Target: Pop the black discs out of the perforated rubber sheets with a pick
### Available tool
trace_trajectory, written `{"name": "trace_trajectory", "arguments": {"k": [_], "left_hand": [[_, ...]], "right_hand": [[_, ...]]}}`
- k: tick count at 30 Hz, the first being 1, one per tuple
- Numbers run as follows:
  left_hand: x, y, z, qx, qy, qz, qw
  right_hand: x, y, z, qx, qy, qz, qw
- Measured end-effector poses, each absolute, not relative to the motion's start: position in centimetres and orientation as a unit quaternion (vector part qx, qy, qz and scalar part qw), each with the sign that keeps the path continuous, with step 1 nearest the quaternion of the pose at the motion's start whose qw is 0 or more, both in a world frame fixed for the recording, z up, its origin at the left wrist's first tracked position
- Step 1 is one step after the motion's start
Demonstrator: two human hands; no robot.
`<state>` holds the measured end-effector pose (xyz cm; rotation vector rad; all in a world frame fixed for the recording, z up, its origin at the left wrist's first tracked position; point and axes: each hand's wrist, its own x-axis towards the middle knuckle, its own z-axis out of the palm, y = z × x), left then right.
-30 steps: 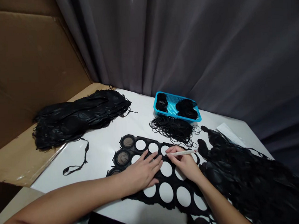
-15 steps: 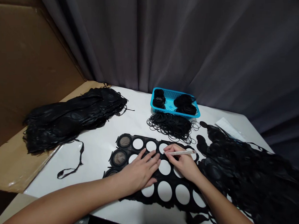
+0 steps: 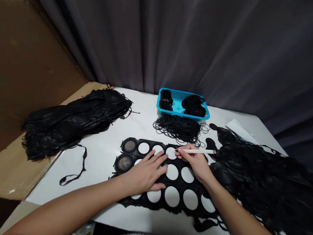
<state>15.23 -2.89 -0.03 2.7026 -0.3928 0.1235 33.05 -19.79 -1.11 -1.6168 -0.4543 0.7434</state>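
A black rubber sheet (image 3: pixel 181 185) with rows of round openings lies on the white table; white shows through most openings. At its left end, rings with thin brownish film (image 3: pixel 129 146) fill some openings. My left hand (image 3: pixel 149 171) lies flat on the sheet with fingers spread, holding nothing. In a pinch grip, my right hand (image 3: pixel 195 160) holds a slim white pen-like stick (image 3: pixel 200 151), its tip at the edge of an opening in the top row. Part of the sheet is hidden under both hands.
A blue basket (image 3: pixel 182 115) holding bundled black rings stands at the back, with loose black rings (image 3: pixel 178 128) before it. Stacked black sheets (image 3: pixel 74 122) lie left, beside a thin black strip (image 3: pixel 85 157). A black scrap heap (image 3: pixel 266 182) and white packet (image 3: pixel 240 131) are right.
My right hand and the stick have shifted slightly right, and the stick's tip has moved to the right side of the opening. My left hand stays spread on the sheet, its fingers slightly shifted.
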Motion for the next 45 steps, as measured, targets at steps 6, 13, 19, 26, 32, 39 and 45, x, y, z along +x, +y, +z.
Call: {"name": "trace_trajectory", "arguments": {"k": [6,13,19,26,32,39,45], "left_hand": [[15.3,-1.2,0.7,0.948,-0.152,0.002,0.281],[15.2,-0.2,0.2,0.949,-0.156,-0.013,0.275],[15.4,-0.2,0.2,0.958,-0.146,-0.030,0.243],[15.5,0.6,0.5,0.953,-0.150,-0.064,0.255],[15.7,1.6,0.8,0.948,-0.169,-0.120,0.240],[13.1,3.2,1.3,0.958,-0.152,-0.127,0.208],[10.1,4.0,2.0,0.974,-0.111,-0.082,0.177]], "right_hand": [[33.2,-19.9,-1.2,-0.695,-0.190,0.313,0.619],[33.0,-19.8,-1.0,-0.688,-0.208,0.310,0.622],[32.8,-19.7,-1.1,-0.699,-0.240,0.296,0.605],[32.5,-19.6,-1.0,-0.711,-0.263,0.270,0.594],[32.4,-19.6,-0.7,-0.715,-0.273,0.251,0.593],[32.6,-19.9,-1.3,-0.712,-0.286,0.258,0.588],[32.0,-19.1,0.3,-0.732,-0.355,0.240,0.529]]}}
